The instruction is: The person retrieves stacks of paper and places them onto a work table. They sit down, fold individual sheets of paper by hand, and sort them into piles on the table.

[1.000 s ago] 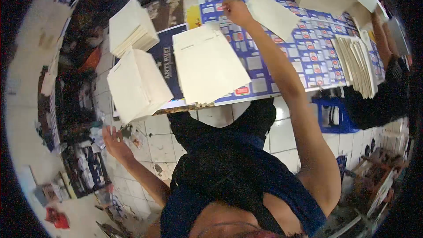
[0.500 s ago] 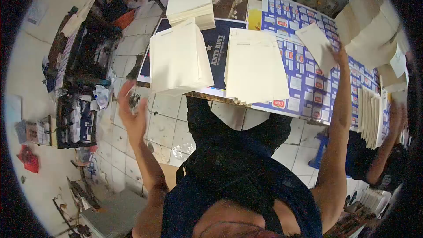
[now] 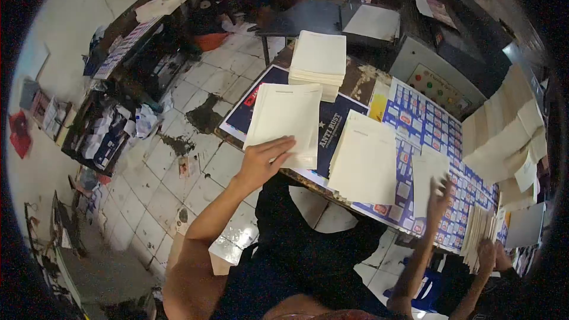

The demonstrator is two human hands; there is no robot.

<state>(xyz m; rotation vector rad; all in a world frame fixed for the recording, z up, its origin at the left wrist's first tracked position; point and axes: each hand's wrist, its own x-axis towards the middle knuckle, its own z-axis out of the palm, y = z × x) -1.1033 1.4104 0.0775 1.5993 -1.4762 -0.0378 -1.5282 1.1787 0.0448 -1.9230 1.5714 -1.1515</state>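
My left hand (image 3: 267, 159) lies with fingers stretched out on the lower part of a stack of cream paper (image 3: 284, 115). To its right, a second cream stack (image 3: 364, 160) with slightly uneven edges rests on the table. My right hand (image 3: 438, 198) is over the right edge of a pale sheet (image 3: 428, 175), its fingers apart and somewhat blurred. Whether it touches the sheet is hard to see. Behind the left stack stands a thicker pile of cream paper (image 3: 319, 62).
Printed blue sheets (image 3: 409, 112) and a dark "ANTI RUST" sheet (image 3: 332, 133) cover the table. At the right, another person's hand (image 3: 487, 253) is by upright bundles of paper (image 3: 477, 228). A control panel (image 3: 438, 80) with coloured buttons stands behind. Crumpled paper (image 3: 145, 123) lies at left.
My left hand has come from beside the table onto the left stack. My right hand has shifted down along the sheet's edge. The view has turned and shows more of the room.
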